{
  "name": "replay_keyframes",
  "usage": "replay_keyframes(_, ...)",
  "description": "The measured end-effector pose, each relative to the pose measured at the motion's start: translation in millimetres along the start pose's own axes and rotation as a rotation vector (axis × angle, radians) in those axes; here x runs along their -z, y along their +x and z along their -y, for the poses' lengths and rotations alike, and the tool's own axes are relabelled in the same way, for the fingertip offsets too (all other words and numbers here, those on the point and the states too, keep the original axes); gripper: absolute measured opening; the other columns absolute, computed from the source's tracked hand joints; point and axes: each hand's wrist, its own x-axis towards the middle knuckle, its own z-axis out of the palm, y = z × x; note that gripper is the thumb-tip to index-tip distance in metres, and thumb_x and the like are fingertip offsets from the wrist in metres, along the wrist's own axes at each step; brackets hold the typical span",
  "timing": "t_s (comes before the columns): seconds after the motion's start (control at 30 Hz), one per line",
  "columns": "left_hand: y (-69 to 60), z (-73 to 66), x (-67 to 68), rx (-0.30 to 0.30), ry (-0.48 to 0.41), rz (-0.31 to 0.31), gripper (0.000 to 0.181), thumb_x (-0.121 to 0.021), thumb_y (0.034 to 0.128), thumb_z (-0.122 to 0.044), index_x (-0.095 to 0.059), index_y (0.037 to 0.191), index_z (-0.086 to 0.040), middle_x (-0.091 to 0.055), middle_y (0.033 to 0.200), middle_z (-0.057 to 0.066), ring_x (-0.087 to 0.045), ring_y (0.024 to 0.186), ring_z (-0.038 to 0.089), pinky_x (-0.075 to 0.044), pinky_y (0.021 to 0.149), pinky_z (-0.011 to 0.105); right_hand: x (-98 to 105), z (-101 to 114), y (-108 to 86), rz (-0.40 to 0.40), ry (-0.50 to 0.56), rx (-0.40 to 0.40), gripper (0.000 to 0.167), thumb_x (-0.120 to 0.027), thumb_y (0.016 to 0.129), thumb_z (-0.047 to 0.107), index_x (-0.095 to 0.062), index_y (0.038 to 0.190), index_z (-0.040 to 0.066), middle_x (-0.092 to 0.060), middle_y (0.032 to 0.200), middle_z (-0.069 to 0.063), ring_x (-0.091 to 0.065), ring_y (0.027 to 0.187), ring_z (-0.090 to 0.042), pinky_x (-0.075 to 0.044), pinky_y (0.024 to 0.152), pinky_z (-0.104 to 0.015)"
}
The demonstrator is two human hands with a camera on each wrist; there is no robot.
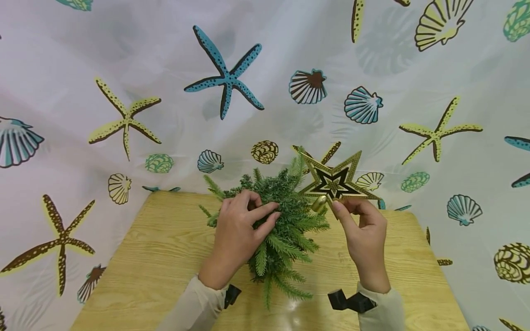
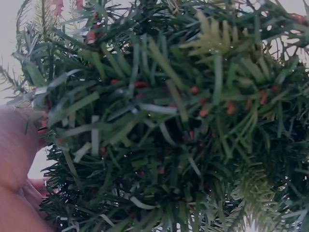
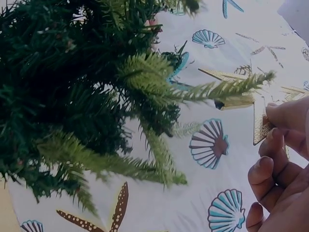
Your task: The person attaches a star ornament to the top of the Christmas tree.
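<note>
A small artificial Christmas tree [image 1: 285, 230] with green needles stands on the wooden table, seen from above in the head view. My left hand [image 1: 244, 225] is at its top, fingers bent into the foliage and gripping it; the fingertips are partly hidden among the needles. In the left wrist view the tree's branches [image 2: 159, 116] fill most of the picture. To the right of the tree, my right hand [image 1: 364, 234] pinches a gold star tree topper [image 1: 333, 181] by its lower edge, between thumb and fingers. A gold tube-shaped base [image 1: 319, 203] shows below the star.
The wooden table [image 1: 165, 243] reaches back to a white curtain [image 1: 165, 55] printed with starfish and shells. Side branches [image 3: 159, 169] of the tree spread out toward the right hand.
</note>
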Motion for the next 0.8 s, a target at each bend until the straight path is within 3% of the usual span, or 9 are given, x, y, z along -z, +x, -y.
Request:
replay_keyframes(0.37,-2.4,-0.2,-0.9,-0.009,0.006,-0.007,0.017,-0.082,0.0919,-0.024,-0.084,0.107,-0.018,-0.059,0.097,0.005,-0.052,0.079,0.021,-0.040,0.076,0.048,-19.1,5.7,12.7,0.068,0.011,0.039,0.005,-0.070,0.094,-0.008,-0.074,0.096,-0.006,-0.070,0.090,-0.003,-0.059,0.077,-0.014,-0.047,0.077,-0.028)
replay_keyframes(0.8,-3.1,0.3,-0.9,-0.004,-0.002,-0.018,0.017,-0.081,0.0929,-0.026,-0.084,0.108,-0.017,-0.059,0.097,0.005,-0.052,0.078,0.021,-0.041,0.078,0.047,-33.2,11.4,21.6,0.113,-0.006,-0.026,0.005,-0.073,0.095,0.001,-0.077,0.095,-0.002,-0.069,0.086,-0.006,-0.060,0.077,-0.016,-0.048,0.078,-0.033)
